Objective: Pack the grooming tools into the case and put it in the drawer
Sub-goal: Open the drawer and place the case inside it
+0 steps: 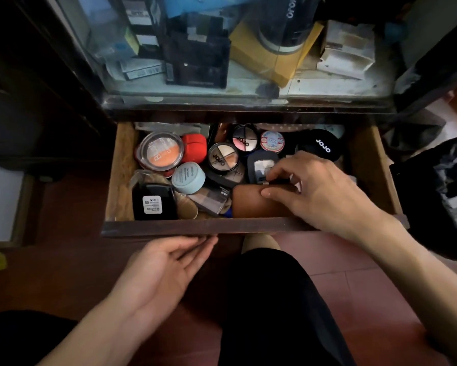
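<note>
The wooden drawer stands pulled open and is crowded with cosmetics. A brown leather case lies inside it at the front, right of middle. My right hand reaches into the drawer and grips the case, thumb on its top face and fingers curled over its far edge. My left hand is palm up below the drawer front, its straight fingertips touching the underside of the front panel. The right part of the case is hidden under my right hand.
Round compacts, a red box, a light blue jar, eyeshadow pots and a black tin fill the drawer. Above it is a glass-fronted shelf with boxes. A black bag sits right.
</note>
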Available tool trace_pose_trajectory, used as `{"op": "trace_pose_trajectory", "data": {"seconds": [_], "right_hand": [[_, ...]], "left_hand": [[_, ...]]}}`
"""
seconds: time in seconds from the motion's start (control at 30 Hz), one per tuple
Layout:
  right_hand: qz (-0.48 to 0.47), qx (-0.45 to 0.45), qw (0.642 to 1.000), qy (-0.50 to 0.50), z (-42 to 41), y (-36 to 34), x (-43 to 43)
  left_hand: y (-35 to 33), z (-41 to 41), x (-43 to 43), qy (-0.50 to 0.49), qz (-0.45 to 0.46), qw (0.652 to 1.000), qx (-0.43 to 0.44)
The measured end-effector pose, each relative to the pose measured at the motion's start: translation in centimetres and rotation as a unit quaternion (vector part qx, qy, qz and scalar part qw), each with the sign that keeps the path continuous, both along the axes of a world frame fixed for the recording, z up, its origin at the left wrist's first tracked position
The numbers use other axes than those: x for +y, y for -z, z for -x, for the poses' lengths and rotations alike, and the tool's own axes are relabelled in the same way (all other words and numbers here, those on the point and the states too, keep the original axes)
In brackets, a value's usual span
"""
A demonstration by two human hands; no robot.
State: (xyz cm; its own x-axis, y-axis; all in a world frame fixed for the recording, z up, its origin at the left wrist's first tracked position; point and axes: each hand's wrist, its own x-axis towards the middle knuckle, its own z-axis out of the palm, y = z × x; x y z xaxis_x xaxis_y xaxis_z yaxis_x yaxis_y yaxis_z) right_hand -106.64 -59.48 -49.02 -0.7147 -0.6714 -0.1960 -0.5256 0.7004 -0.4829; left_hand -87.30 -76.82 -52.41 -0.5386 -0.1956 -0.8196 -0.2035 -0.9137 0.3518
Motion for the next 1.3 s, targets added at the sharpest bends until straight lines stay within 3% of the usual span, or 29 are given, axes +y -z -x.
{"op": "trace_pose_trajectory", "data": {"seconds": [0.17, 0.3, 0.5, 0.63, 0.8, 1.13, 1.3], "right_hand": [[0.119, 0.082, 0.982, 0.124, -3.2, -1.4, 4.4], [0.192, 0.015, 0.948, 0.253, -6.2, -2.0, 8.6], [0.127, -0.098, 0.920, 0.357, -8.1, -0.4, 11.6], [0.134, -0.124, 0.889, 0.421, -7.6, 1.9, 11.4], [0.166, -0.125, 0.859, 0.467, -8.0, 4.1, 10.8], [0.183, -0.092, 0.856, 0.474, -7.8, 5.0, 10.8], [0.205, -0.080, 0.854, 0.471, -5.6, 4.3, 10.0]], "left_hand": [[1.8, -3.1, -3.9, 0.063, 0.082, 0.995, 0.007], [3.9, -5.9, -6.5, 0.112, 0.120, 0.986, 0.004], [4.7, -7.7, -8.2, 0.081, 0.174, 0.981, -0.030], [2.9, -6.5, -7.2, 0.086, 0.239, 0.967, -0.035], [0.6, -4.2, -5.7, 0.062, 0.298, 0.951, -0.056], [-0.3, -3.6, -5.4, 0.027, 0.262, 0.963, -0.049], [-1.3, -2.4, -6.0, 0.038, 0.308, 0.950, -0.046]]}}
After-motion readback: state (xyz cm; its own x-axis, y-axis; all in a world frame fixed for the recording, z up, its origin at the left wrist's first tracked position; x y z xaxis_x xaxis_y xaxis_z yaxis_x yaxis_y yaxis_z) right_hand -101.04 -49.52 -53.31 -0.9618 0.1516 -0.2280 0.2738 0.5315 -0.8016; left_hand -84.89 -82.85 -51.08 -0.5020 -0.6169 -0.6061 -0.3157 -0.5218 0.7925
